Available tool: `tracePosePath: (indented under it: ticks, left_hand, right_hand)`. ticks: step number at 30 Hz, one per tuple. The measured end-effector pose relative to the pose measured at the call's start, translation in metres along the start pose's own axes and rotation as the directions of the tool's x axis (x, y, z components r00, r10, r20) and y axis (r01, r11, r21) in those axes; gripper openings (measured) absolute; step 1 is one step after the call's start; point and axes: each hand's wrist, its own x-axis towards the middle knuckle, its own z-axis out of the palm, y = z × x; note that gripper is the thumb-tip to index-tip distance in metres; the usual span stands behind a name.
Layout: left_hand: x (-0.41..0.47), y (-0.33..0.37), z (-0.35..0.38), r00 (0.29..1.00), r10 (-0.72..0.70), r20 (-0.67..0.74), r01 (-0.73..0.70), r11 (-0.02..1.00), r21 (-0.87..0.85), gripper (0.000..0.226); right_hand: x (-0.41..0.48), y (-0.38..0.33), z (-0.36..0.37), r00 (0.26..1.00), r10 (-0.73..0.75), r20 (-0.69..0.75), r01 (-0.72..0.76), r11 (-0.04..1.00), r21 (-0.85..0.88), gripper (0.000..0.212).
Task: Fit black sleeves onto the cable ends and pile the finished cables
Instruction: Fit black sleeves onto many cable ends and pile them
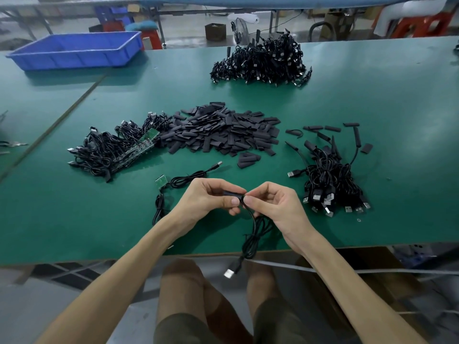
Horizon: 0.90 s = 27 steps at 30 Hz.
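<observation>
You are pinching a black sleeve [231, 193] in your left hand [208, 197] while your right hand [273, 204] is pinching its USB cable [252, 238] above the green tabletop [87, 219].

I see, from my remote station: green worktop [372, 95]; blue tray [74, 61] on its far left corner; beyond the far edge, a cardboard box [215, 31], a fan [240, 31] and a red stool [152, 40].

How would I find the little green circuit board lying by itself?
On the big green table, look near the front edge for the person's left hand. Just left of it lies a small green board on a loose black cable. Other green boards sit buried in the tangled cable pile farther back; this one lies bare and apart.
</observation>
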Motion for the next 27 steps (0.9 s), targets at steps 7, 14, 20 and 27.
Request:
tracePosePath:
  ticks: [7,14,20,27]
  left_hand:
    - [-0.0019,-0.0013,-0.0009,0.999,0.017,0.032,-0.017,1.0,-0.01,0.022]
    - [-0.0025,-0.0013,-0.0005,0.999,0.034,0.039,-0.034,0.999,-0.007,0.022]
    - [-0.0025,-0.0016,-0.0002,0.999,0.04,0.031,-0.04,0.999,-0.008,0.021]
    - [0.0011,-0.0034,-0.0009,0.999,0.047,-0.02,-0.048,0.998,-0.046,0.02]
  right_hand:
    - [-0.0007,0.0005,0.0013,1.0,-0.004,0.012,0.004,1.0,0.004,0.023]
    - [-0.0009,-0.0006,0.0008,1.0,-0.009,0.004,0.009,0.999,-0.031,0.014]
    - [0.0004,0.0014,0.0027,1.0,-0.014,-0.014,0.013,0.999,-0.051,0.011]
    - [-0.0006,0.0021,0.0018,0.998,-0.037,-0.046,0.036,0.999,-0.028,0.017]
